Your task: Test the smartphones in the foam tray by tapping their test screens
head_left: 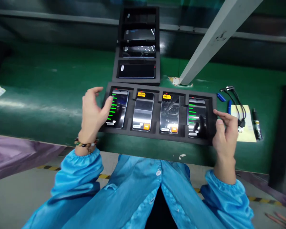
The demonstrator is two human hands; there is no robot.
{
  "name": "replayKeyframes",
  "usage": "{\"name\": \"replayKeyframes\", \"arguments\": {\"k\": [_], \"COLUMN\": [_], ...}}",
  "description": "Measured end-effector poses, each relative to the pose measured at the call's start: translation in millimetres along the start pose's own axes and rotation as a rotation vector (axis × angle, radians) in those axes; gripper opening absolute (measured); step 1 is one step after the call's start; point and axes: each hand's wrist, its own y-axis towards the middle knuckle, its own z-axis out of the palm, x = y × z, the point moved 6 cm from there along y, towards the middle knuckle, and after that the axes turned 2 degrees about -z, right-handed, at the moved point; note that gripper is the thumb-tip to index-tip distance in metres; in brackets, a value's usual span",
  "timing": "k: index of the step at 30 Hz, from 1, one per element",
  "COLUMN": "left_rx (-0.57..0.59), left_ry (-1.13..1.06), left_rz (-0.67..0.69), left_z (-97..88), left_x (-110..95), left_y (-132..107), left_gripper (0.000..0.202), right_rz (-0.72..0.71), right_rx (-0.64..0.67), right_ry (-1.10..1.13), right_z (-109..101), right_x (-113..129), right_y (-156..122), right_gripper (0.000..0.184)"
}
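Note:
A dark foam tray [156, 111] lies across the bench in front of me, with several smartphones face up in its slots. Green bars show on the leftmost phone [119, 109] and the rightmost phone [197, 117]. Orange blocks mark the screens of the two middle phones [143, 111]. My left hand [93, 111] is at the tray's left end, fingers spread, its thumb over the edge of the leftmost phone; whether it touches cannot be made out. Beside the right end, my right hand [226, 135] has its fingers stretched out, index fingertip at the tray's edge. Neither hand grasps anything.
Behind the tray stands another dark tray [114, 68] holding dark-screened phones. A grey post [205, 44] slants up from the green bench [50, 86]. To the right lie a black cable [239, 106], a yellow paper [249, 127], a black marker [256, 124] and blue pieces.

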Motion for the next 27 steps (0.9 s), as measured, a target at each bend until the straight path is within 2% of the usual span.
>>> {"name": "replayKeyframes", "arguments": {"k": [2, 4, 9, 12, 17, 23, 27], "left_rx": [0.053, 0.086, -0.024, -0.04, -0.021, 0.073, 0.067], "left_ry": [-0.094, -0.176, -0.171, -0.117, -0.036, 0.023, 0.039], "left_rz": [-0.087, -0.107, 0.067, 0.131, 0.163, 0.147, 0.156], "left_z": [4.2, 11.4, 6.6, 3.4, 5.8, 7.9, 5.3], "left_x": [24.4, 34.0, 18.3, 13.3, 16.0, 10.8, 8.8], "left_y": [-5.8, -11.0, -18.3, -20.1, -21.3, -21.4, -21.2], "left_gripper": [0.057, 0.053, 0.031, 0.022, 0.024, 0.03, 0.032], "right_rz": [-0.028, -0.084, -0.19, -0.223, -0.221, -0.167, -0.153], "right_rx": [-0.017, -0.026, -0.009, 0.043, 0.145, 0.199, 0.246], "right_ry": [0.03, 0.022, -0.005, -0.02, -0.144, -0.205, -0.229], "right_z": [2.0, 5.5, 5.4, 3.6, 7.6, 12.7, 15.4], "right_x": [-2.0, 2.8, 13.9, 13.6, 11.6, 13.3, 12.3], "right_y": [-2.0, -3.0, -6.9, -10.4, -9.4, -4.9, -3.6], "right_gripper": [0.042, 0.04, 0.03, 0.032, 0.038, 0.041, 0.043]}}
